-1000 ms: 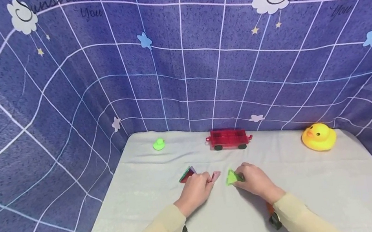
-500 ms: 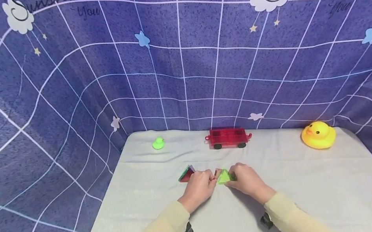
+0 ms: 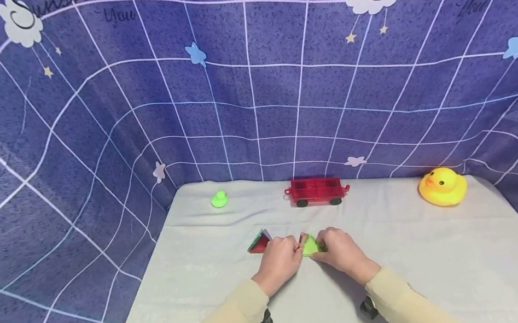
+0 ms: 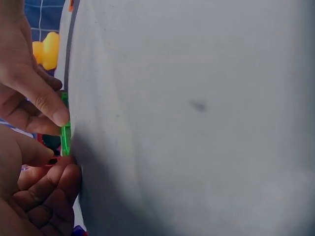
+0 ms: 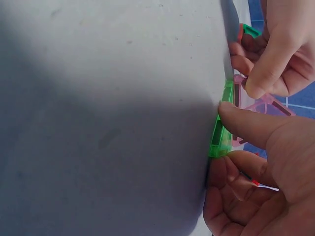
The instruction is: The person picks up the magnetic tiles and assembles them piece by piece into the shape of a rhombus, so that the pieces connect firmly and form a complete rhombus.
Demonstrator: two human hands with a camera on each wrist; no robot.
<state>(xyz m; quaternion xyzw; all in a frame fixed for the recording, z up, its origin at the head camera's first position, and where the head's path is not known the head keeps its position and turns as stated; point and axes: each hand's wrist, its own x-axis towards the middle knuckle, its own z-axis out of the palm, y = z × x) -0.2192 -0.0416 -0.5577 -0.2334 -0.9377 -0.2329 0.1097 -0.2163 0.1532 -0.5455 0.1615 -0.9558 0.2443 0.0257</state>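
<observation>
One blue patterned curtain point(image 3: 277, 81) is hung behind and around a pale surface point(image 3: 474, 241), and no change is shown by either. Above the surface, the left hand point(image 3: 279, 261) and the right hand point(image 3: 345, 252) are now set close together; a second earlier a plain gap was seen between the things held, and it has been closed, mainly by the right hand being carried leftward. Near the far edge a red wagon point(image 3: 316, 190) and, well to its right, a yellow duck point(image 3: 443, 187) have been left where they were. Just beside the left hand a red-and-green piece point(image 3: 259, 243) is seen; whether it is touched by that hand cannot be told. Between the hands a green triangle point(image 3: 310, 247) is pinched by the right fingers and thumb, and a pink triangle point(image 5: 258, 104) by the left, both grips narrow. The two are held edge by edge, touching or nearly so, and can be judged to have been brought into position against one another; whether they are attached cannot be told. A small green duck point(image 3: 219, 199) is left untouched at the far left.
</observation>
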